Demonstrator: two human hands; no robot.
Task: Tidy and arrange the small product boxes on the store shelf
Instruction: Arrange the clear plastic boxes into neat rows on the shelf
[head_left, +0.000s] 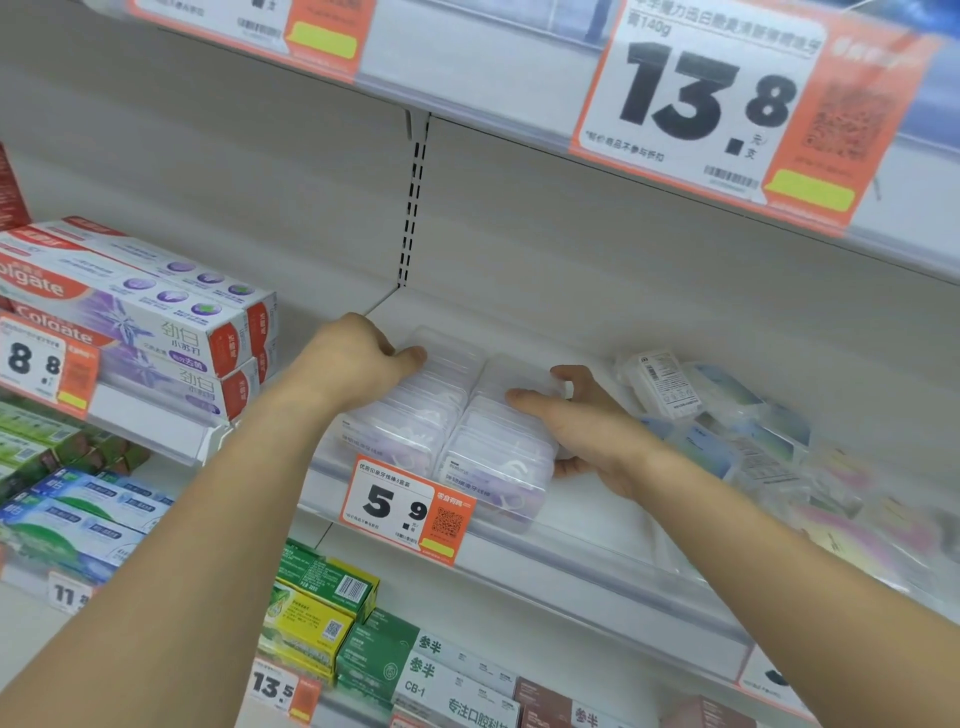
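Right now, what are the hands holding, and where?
Two rows of clear boxes: left hand grips the left row at its back; right hand clasps the right row's side.

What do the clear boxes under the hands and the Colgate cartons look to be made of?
Clear boxes: likely thin, frosted translucent plastic; white and purple contents show dimly through the lids. Colgate cartons: apparently glossy printed cardboard, with sharp folded edges and flat end flaps.
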